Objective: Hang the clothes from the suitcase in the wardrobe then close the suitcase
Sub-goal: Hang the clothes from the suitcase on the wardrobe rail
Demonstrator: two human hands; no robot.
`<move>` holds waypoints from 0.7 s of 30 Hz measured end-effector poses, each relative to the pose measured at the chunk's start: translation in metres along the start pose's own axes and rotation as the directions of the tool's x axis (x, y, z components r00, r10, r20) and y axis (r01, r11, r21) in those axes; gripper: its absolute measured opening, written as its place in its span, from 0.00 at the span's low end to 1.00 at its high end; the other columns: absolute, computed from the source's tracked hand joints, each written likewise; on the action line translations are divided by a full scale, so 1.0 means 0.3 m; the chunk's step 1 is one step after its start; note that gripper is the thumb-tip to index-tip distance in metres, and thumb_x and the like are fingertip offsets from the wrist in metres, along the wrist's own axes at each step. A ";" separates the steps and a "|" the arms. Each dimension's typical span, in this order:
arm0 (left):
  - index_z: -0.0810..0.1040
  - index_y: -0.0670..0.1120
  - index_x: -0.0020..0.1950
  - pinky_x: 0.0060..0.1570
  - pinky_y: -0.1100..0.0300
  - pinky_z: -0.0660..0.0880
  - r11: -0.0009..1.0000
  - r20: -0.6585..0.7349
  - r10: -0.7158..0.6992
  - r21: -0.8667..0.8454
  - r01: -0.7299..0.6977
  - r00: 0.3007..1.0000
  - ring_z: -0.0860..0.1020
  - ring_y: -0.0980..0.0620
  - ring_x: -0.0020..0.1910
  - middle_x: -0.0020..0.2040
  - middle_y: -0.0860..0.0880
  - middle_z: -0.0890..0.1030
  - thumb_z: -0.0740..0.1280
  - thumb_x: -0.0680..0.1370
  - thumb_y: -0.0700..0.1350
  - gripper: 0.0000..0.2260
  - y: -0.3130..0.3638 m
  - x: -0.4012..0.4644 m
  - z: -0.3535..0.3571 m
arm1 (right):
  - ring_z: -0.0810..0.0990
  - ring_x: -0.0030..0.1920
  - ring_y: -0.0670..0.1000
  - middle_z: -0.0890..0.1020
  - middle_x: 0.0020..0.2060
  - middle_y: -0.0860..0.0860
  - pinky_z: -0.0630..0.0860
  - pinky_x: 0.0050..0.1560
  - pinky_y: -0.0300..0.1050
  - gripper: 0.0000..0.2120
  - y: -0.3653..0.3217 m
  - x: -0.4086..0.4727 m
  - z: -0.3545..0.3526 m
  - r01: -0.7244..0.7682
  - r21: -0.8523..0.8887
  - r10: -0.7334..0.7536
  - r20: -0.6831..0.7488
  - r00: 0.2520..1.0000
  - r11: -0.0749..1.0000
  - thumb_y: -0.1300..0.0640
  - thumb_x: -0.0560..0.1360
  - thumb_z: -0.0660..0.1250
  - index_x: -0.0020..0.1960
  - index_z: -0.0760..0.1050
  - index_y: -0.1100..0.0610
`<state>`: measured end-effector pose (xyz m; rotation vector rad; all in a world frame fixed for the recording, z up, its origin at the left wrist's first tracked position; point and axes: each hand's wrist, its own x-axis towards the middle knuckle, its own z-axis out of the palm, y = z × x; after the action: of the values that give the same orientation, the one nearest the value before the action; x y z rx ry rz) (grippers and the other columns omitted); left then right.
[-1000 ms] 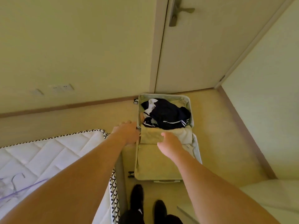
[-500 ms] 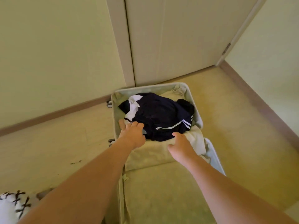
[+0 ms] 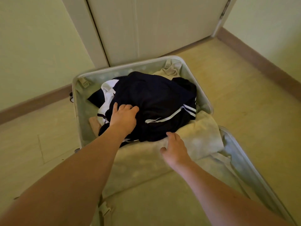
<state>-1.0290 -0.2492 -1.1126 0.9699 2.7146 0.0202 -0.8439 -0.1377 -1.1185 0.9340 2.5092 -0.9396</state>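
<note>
- The pale floor (image 3: 236, 88) fills most of the frame, edged by a brown skirting board (image 3: 34, 105).
- An open light suitcase (image 3: 205, 93) lies flat on it, centre frame, beside the door (image 3: 146, 26).

Soft yellowish light, wide-angle edge distortion
</note>
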 end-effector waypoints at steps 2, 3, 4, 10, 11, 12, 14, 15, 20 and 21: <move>0.72 0.47 0.64 0.69 0.46 0.65 0.955 0.005 -0.050 -0.291 0.049 0.999 0.75 0.42 0.57 0.55 0.43 0.79 0.57 0.79 0.40 0.15 0.003 -0.013 -0.032 | 0.60 0.74 0.55 0.56 0.76 0.54 0.63 0.73 0.50 0.36 -0.005 0.003 0.030 0.030 0.003 -0.029 -0.056 0.998 1.000 0.54 0.77 0.66 0.79 0.51 0.54; 0.74 0.45 0.61 0.61 0.48 0.72 0.911 0.019 -0.063 -0.406 0.066 0.998 0.77 0.42 0.52 0.51 0.43 0.79 0.58 0.79 0.40 0.13 -0.001 -0.027 -0.054 | 0.58 0.75 0.56 0.54 0.77 0.54 0.63 0.73 0.50 0.40 -0.015 0.000 0.042 0.036 0.012 -0.035 -0.081 0.996 0.999 0.53 0.76 0.68 0.79 0.48 0.53; 0.76 0.44 0.57 0.55 0.50 0.75 0.883 0.045 -0.050 -0.464 0.065 0.998 0.78 0.42 0.49 0.48 0.43 0.80 0.58 0.78 0.40 0.10 -0.005 -0.045 -0.073 | 0.57 0.76 0.56 0.51 0.77 0.54 0.64 0.73 0.51 0.43 -0.025 -0.005 0.045 0.031 0.017 -0.029 -0.098 0.995 0.999 0.51 0.75 0.70 0.79 0.46 0.51; 0.81 0.40 0.49 0.50 0.49 0.77 0.798 0.202 0.098 -0.601 0.044 0.975 0.80 0.44 0.44 0.44 0.41 0.83 0.64 0.79 0.47 0.11 -0.048 -0.228 -0.253 | 0.56 0.75 0.58 0.50 0.77 0.53 0.67 0.69 0.58 0.46 -0.176 -0.071 0.019 0.018 0.011 -0.016 -0.156 0.988 1.000 0.37 0.68 0.73 0.76 0.52 0.45; 0.81 0.39 0.49 0.50 0.48 0.77 0.786 0.188 0.094 -0.617 0.043 0.978 0.80 0.43 0.45 0.45 0.40 0.83 0.64 0.78 0.47 0.12 -0.059 -0.266 -0.311 | 0.57 0.75 0.58 0.52 0.77 0.53 0.68 0.68 0.58 0.43 -0.223 -0.098 0.005 0.026 0.005 -0.025 -0.162 0.986 1.000 0.36 0.67 0.73 0.74 0.57 0.46; 0.81 0.39 0.49 0.51 0.47 0.77 0.773 0.182 0.102 -0.634 0.038 0.978 0.80 0.42 0.46 0.45 0.40 0.83 0.64 0.78 0.47 0.12 -0.059 -0.288 -0.353 | 0.60 0.73 0.58 0.55 0.76 0.53 0.69 0.67 0.59 0.38 -0.249 -0.113 -0.004 0.028 0.012 -0.026 -0.178 0.984 1.000 0.36 0.67 0.72 0.71 0.62 0.48; 0.82 0.41 0.48 0.51 0.46 0.78 0.739 0.197 0.097 -0.671 0.062 0.976 0.81 0.42 0.46 0.44 0.41 0.83 0.65 0.78 0.49 0.12 -0.084 -0.346 -0.466 | 0.69 0.66 0.59 0.66 0.69 0.53 0.74 0.61 0.57 0.25 -0.324 -0.165 -0.048 0.066 0.074 -0.046 -0.239 0.970 0.995 0.42 0.71 0.71 0.63 0.69 0.52; 0.82 0.42 0.47 0.52 0.46 0.78 0.727 0.211 0.081 -0.681 0.087 0.974 0.81 0.43 0.46 0.44 0.42 0.83 0.65 0.77 0.50 0.12 -0.090 -0.372 -0.524 | 0.74 0.60 0.59 0.72 0.62 0.53 0.75 0.56 0.56 0.16 -0.355 -0.189 -0.076 0.080 0.153 -0.037 -0.266 0.963 0.985 0.49 0.73 0.69 0.57 0.71 0.52; 0.76 0.43 0.38 0.38 0.56 0.73 0.787 0.276 -0.043 -0.583 0.203 0.960 0.77 0.46 0.38 0.37 0.45 0.79 0.65 0.74 0.46 0.08 -0.118 -0.560 -0.881 | 0.75 0.43 0.57 0.76 0.39 0.52 0.68 0.40 0.48 0.03 -0.563 -0.392 -0.321 0.103 0.613 0.138 -0.332 0.933 0.783 0.62 0.78 0.58 0.48 0.69 0.56; 0.74 0.47 0.36 0.35 0.58 0.69 0.836 0.268 -0.073 -0.508 0.205 0.961 0.75 0.48 0.35 0.36 0.47 0.78 0.64 0.75 0.44 0.07 -0.129 -0.603 -0.944 | 0.74 0.42 0.56 0.75 0.39 0.51 0.68 0.39 0.47 0.03 -0.619 -0.435 -0.379 0.127 0.648 0.144 -0.349 0.926 0.751 0.62 0.77 0.58 0.47 0.69 0.57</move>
<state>-0.9879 -0.3715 -0.7998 0.5608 2.3434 0.5645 -0.8768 -0.2293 -0.8840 1.4485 2.4675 -1.8872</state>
